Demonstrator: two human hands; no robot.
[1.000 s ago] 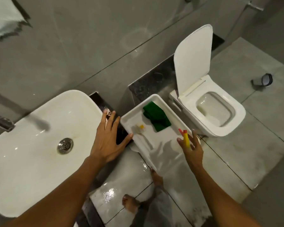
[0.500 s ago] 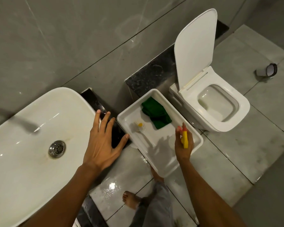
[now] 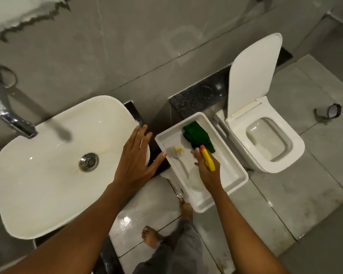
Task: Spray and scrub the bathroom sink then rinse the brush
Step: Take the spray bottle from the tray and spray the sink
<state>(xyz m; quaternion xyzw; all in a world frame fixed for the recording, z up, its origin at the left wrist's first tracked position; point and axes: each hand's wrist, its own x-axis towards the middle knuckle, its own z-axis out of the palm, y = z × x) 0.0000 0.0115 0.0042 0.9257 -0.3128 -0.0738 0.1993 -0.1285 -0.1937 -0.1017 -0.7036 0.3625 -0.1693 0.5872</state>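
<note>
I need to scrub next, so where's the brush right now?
The brush lies in the white tray right of the sink, its head beside the green cloth, just left of the right hand.

room around the sink and tray

the sink [image 3: 48, 175] bowl lies open, only the faucet [image 3: 10, 115] overhanging its far-left rim; the left hand [image 3: 136, 161] covers the right rim. in the tray [image 3: 236, 171] (near end bare) the brush [image 3: 176, 155] and green cloth [image 3: 196, 133] crowd the far end under the right hand [image 3: 208, 171].
</note>
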